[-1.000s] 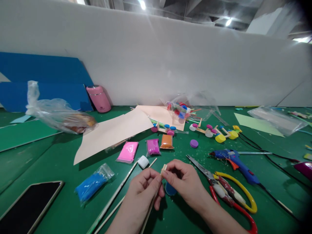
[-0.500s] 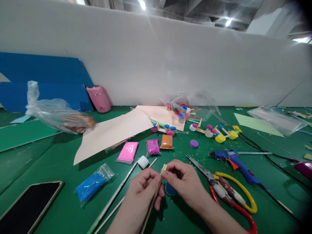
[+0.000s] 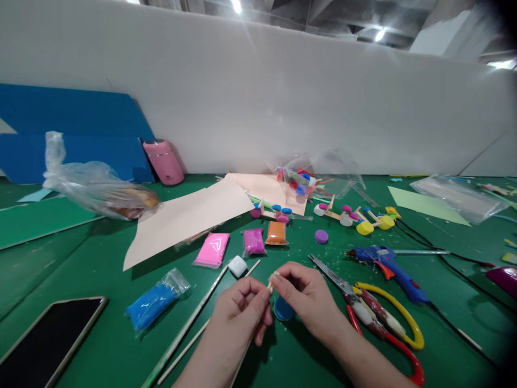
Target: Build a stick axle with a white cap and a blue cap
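My left hand (image 3: pixel 238 315) is closed around a thin wooden stick (image 3: pixel 243 360), which slants up from the bottom edge. At its upper end, my right hand (image 3: pixel 311 299) pinches the tip, where a small pale piece of wood shows between thumb and forefinger. How the stick and that piece meet is hidden by my fingers. A blue disc-shaped cap (image 3: pixel 284 310) lies on the table behind and between my hands. Left of my left hand lie two more long sticks (image 3: pixel 189 321) and a white cap (image 3: pixel 237 266). Scissors (image 3: pixel 365 310) with red and yellow handles rest right of my right hand.
A blue glue gun (image 3: pixel 390 264) with its cord lies at the right. Clay packets (image 3: pixel 212 249), a purple cap (image 3: pixel 321 236) and small wheeled stick frames (image 3: pixel 339 215) sit further back. A phone (image 3: pixel 48 339) and a blue clay bag (image 3: pixel 155 304) are at the left.
The stick and the small piece at its tip have turned slightly in my fingers. My right fingertips have shifted a little over the tip. Everything on the table stays put.
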Available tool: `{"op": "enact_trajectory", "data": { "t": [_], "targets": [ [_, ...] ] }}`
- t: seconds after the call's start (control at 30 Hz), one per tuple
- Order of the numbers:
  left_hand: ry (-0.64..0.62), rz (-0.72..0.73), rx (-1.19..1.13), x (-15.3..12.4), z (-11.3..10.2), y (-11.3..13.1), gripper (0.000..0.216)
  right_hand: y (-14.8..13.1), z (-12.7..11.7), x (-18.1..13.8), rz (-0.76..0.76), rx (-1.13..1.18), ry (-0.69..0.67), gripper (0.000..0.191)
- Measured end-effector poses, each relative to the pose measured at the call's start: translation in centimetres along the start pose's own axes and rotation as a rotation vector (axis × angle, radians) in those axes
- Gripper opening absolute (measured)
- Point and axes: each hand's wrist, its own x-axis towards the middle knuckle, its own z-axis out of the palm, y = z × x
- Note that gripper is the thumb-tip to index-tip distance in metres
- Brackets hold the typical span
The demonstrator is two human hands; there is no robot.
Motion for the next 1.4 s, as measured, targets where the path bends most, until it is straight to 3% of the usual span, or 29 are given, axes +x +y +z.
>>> {"op": "enact_trajectory", "data": {
  "t": [0.67,1.4],
  "targets": [
    [-0.196,-0.161,-0.224,-0.1,-0.2,-0.6,0.025,0.2,-1.3,0.8,0.023,0.026,0.133,0.024],
    [-0.222,-0.155,-0.207,-0.1,-0.4,-0.7,0.025,0.3,-1.3,0.7,-0.009,0.05,0.102,0.023]
  ]
}}
